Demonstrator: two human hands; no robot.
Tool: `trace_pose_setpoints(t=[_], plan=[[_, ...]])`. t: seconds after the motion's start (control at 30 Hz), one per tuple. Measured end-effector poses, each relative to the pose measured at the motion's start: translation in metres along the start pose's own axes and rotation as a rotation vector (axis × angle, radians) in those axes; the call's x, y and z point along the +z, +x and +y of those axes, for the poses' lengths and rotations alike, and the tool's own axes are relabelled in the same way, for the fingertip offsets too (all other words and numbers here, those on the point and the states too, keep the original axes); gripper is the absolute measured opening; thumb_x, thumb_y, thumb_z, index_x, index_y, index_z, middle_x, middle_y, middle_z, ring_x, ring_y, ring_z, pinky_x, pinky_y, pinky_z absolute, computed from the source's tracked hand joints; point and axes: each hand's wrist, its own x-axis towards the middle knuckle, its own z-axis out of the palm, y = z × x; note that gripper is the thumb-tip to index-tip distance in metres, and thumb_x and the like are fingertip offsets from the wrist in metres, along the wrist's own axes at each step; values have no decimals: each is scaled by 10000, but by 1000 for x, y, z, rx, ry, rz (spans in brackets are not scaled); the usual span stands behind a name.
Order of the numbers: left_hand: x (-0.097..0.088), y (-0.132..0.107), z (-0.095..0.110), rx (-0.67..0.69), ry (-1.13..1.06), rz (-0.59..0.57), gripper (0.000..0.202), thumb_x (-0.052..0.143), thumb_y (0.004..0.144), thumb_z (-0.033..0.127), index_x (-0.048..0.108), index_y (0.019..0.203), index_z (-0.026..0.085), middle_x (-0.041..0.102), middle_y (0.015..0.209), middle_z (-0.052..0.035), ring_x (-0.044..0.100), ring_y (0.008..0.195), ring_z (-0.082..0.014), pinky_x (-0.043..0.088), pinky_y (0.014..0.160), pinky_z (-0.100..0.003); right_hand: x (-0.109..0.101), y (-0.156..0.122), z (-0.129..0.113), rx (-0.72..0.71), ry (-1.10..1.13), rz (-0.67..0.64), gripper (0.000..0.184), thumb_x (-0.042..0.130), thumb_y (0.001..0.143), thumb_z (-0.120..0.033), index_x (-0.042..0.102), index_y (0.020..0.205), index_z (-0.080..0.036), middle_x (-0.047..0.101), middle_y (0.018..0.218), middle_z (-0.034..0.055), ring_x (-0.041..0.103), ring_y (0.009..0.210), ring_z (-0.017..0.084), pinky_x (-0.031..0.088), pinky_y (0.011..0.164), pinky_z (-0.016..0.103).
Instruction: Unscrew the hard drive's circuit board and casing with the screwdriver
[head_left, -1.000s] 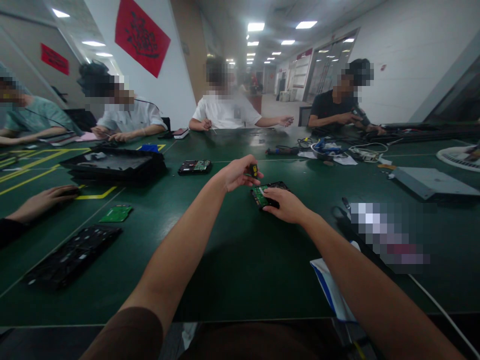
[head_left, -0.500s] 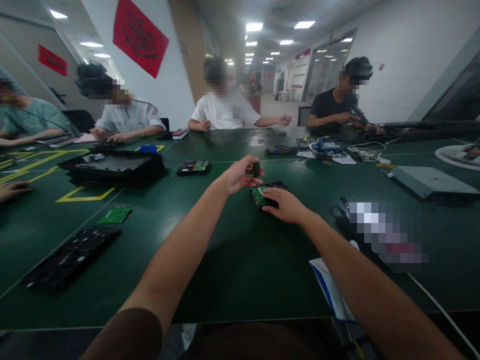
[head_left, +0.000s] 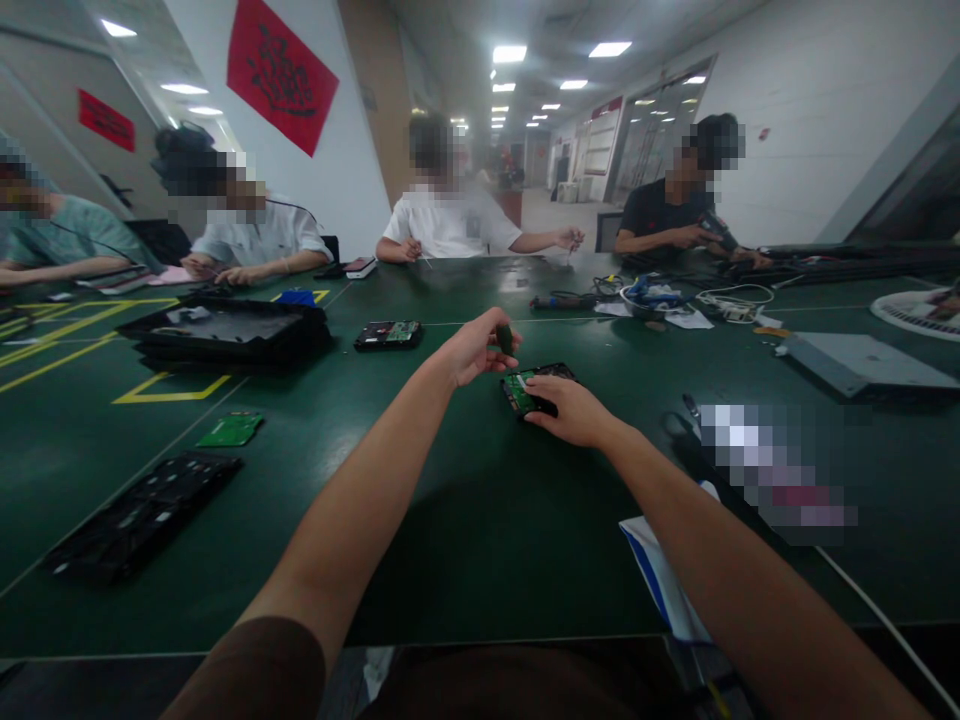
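The left hand (head_left: 476, 350) is closed around a small screwdriver (head_left: 505, 338). Only its dark, short handle shows between thumb and fingers, and the tip is too small to see. It hangs just above the far left corner of a hard drive (head_left: 529, 386), which lies flat on the green desk (head_left: 450, 520), in the middle and in front of the person. The right hand (head_left: 570, 410) lies over the near end of the drive, with its fingers bent down on it, pressing it to the desk.

The green circuit board is still on top of the drive, so I judge the work on it to be at an early or middle point. Whether any screw is already out cannot be told.

To the left there is a second drive (head_left: 388, 334), a loose green board (head_left: 230, 429) and a black frame (head_left: 142, 512). Other people sit across the desk.
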Motion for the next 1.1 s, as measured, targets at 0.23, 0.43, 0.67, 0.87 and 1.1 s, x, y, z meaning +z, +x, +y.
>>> trace_pose_setpoints(t=[0.23,0.43,0.67,0.87,1.1], plan=[[5,1,-4,-10,-71,17,274,641,843,442,607,916,180,720,866,-126,727,702,-231,585,644,-344,2,0,2,-3,0,19,476,713,894,-408,681,1319,-197,657,1389,129,606,1304,308,447,1159,498],[3,-1,-1,9,-15,25,292,640,858,448,645,898,159,725,913,-139,711,669,-195,551,578,-286,2,0,2,-6,-15,15,470,703,902,-415,683,1318,-197,654,1394,124,603,1307,304,442,1165,501],[12,-6,2,35,-11,63,262,637,857,412,617,929,161,721,888,-122,745,690,-229,591,608,-308,2,0,2,-2,-32,-3,491,702,904,-414,673,1328,-169,647,1400,144,600,1310,312,438,1168,503],[11,-5,2,56,-4,44,254,623,875,400,623,918,150,733,925,-138,744,698,-212,590,630,-298,2,0,2,-5,-33,1,494,690,913,-428,669,1337,-174,640,1412,136,588,1325,307,436,1172,492],[12,-7,4,25,-3,-3,232,618,863,354,633,968,148,714,895,-108,750,703,-222,608,644,-306,4,0,3,-3,-36,5,502,700,907,-424,667,1334,-162,641,1407,146,596,1315,316,436,1169,503]])
